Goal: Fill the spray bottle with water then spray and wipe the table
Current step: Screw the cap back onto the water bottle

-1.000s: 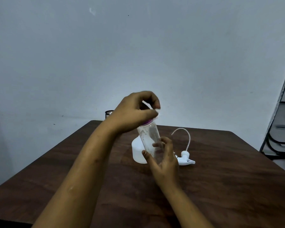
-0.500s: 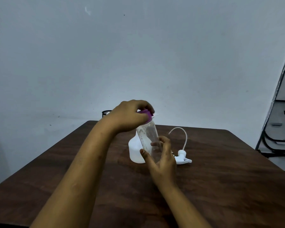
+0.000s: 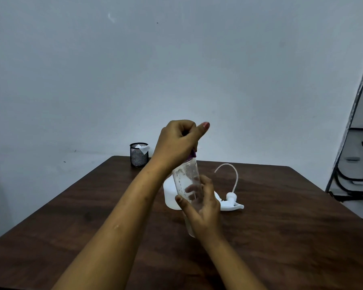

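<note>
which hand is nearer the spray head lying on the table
Right. The right hand, gripping the clear bottle, sits just beside the spray head. The left hand is higher, on the bottle's purple cap.

We seem to be in a plain, sparsely furnished room, likely a small office or a spare room in a home, though we cannot tell which. A dark wooden table (image 3: 281, 227) fills the lower half of our view and stands against a bare, pale grey-blue wall (image 3: 176, 70) with a few scuffs and marks. At about eleven o'clock, on the table's far corner, sits a black mesh pen cup (image 3: 138, 155) holding a folded white paper or cloth, the one office-like touch. At about three o'clock, a slanted pale panel with black metal tubing (image 3: 358, 174), perhaps folded furniture, leans at the room's edge.
</note>
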The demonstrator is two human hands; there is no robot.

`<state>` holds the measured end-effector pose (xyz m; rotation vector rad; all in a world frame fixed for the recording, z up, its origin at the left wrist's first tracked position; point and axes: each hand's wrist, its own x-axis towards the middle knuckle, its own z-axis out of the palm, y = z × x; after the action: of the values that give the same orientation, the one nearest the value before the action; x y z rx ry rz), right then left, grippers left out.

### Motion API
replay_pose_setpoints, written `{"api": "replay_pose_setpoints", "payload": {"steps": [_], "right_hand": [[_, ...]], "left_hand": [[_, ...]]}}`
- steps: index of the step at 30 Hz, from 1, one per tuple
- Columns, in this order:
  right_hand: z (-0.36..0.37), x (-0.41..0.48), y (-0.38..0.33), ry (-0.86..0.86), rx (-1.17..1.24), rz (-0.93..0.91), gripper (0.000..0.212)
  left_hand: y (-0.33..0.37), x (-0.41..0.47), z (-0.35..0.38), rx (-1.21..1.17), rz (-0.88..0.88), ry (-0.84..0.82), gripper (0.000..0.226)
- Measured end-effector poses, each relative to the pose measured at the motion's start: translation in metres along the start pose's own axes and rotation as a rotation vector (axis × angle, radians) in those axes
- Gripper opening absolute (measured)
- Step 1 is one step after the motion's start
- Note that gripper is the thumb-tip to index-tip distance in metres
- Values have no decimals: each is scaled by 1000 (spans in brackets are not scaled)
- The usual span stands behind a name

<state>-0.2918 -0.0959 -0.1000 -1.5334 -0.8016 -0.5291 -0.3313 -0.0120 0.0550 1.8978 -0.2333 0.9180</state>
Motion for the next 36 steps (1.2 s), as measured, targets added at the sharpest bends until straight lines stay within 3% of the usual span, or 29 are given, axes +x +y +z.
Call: {"api": "replay_pose_setpoints", "payload": {"steps": [16,20,24,29,31,33,36], "right_hand": [[-6,4,-3,-172,115,142,44],[-10,7,-7,-201,112,128,46],[-22,23,-5,-49,189,149,47],[-77,68,19,117,96,207,61],[-102,86,37,185,45,280,60],[-123,97,55,231,-22,353,60],[-142,105,81,260,-59,458,64]], "left_hand": [[-11,2,-2,-148,88,26,53],[-7,3,-1,-177,114,39,36],[-7,4,-2,-320,181,244,14],[-44,-10,-8,-264,50,688,26],[-57,-23,-6,-185,0,786,25],[-62,-37,6,-24,105,719,18],[-55,-51,50,234,377,256,8]]}}
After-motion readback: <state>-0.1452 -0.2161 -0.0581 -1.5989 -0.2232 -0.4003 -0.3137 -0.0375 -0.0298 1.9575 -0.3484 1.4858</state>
